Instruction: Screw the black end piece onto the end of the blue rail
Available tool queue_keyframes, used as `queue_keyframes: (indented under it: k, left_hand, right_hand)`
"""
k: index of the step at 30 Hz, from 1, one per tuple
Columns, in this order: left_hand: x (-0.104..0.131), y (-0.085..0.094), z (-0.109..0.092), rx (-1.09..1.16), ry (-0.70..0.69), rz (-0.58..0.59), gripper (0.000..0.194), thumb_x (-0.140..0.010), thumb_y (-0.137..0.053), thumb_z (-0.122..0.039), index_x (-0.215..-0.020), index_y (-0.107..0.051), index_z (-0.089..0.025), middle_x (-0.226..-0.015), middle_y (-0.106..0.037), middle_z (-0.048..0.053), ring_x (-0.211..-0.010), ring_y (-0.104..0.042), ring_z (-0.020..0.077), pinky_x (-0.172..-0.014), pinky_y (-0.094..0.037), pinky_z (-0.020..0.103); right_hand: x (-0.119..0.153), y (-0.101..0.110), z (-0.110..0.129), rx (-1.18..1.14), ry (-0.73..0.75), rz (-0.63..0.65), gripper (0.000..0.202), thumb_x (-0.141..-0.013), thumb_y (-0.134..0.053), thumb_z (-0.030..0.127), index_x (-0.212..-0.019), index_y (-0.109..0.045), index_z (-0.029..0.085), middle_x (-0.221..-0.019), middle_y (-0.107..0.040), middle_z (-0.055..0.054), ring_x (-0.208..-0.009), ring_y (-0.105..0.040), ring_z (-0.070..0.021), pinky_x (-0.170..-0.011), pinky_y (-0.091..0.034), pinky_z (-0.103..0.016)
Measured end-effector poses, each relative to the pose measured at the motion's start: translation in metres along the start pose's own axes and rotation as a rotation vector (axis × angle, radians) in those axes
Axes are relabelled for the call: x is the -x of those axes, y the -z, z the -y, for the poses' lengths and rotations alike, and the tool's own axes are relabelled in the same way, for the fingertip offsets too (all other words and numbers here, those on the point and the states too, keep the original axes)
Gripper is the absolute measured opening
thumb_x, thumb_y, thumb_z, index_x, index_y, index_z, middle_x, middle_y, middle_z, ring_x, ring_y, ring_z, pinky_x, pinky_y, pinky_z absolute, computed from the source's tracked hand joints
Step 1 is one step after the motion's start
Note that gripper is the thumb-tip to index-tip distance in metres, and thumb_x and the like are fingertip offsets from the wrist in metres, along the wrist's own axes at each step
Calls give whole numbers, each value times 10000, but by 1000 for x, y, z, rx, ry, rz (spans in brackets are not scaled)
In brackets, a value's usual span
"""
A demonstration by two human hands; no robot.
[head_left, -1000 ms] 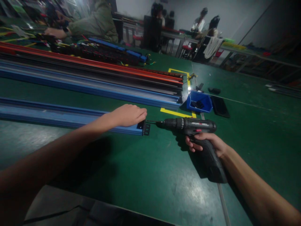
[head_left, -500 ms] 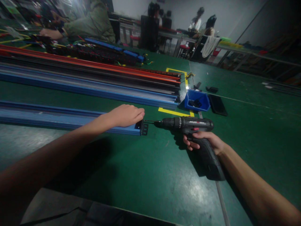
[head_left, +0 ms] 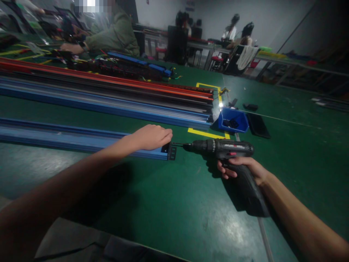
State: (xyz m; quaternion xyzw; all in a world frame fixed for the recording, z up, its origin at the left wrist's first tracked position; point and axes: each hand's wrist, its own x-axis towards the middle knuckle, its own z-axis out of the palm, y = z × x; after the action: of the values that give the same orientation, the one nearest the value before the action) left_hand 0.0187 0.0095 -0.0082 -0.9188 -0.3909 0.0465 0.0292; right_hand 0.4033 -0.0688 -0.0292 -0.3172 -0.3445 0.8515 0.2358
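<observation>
My right hand (head_left: pixel 240 168) is wrapped around the handle of a black cordless drill (head_left: pixel 234 147), which lies level and points left. Its long bit (head_left: pixel 178 144) reaches the black end bracket (head_left: pixel 172 153) of a blue metal rail (head_left: pixel 89 140). My left hand (head_left: pixel 154 137) is closed over that end of the rail, its fingers bent down beside the bracket. The fingertips are hidden, as is the exact spot where the bit meets the end piece.
Several blue, black and orange rails (head_left: pixel 136 103) lie side by side beyond. A blue bin (head_left: pixel 238 127) of small black parts stands right of them, beside a flat black tray (head_left: pixel 259 124). A co-worker's sleeve (head_left: pixel 114 38) is at the far left, near wired parts.
The whole view has shifted slightly, so everything appears a little lower and further right. Both hands keep their grips, and the drill stays lined up with the rail's end.
</observation>
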Motion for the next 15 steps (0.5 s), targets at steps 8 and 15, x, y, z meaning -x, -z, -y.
queue_keyframes:
  k: [8,15]
  left_hand:
    - [0,3,-2,-10,7,7,436,-1087,-239,-389,-1046,-634,-208,-935,-784,93,-817,-750,282,-641,-445,348]
    - [0,3,-2,-8,18,13,439,-1084,-248,-388,-1052,-645,-205,-942,-782,96,-814,-749,280,-632,-449,340]
  right_hand:
    - [-1,-2,0,12,7,-3,281,-918,-747,295,-1059,-762,52,-877,-731,-97,-624,-619,-97,-779,-596,-280]
    - [0,-4,1,3,0,-19,300,-906,-757,284,-1068,-763,32,-917,-742,-120,-637,-636,-93,-792,-603,-270]
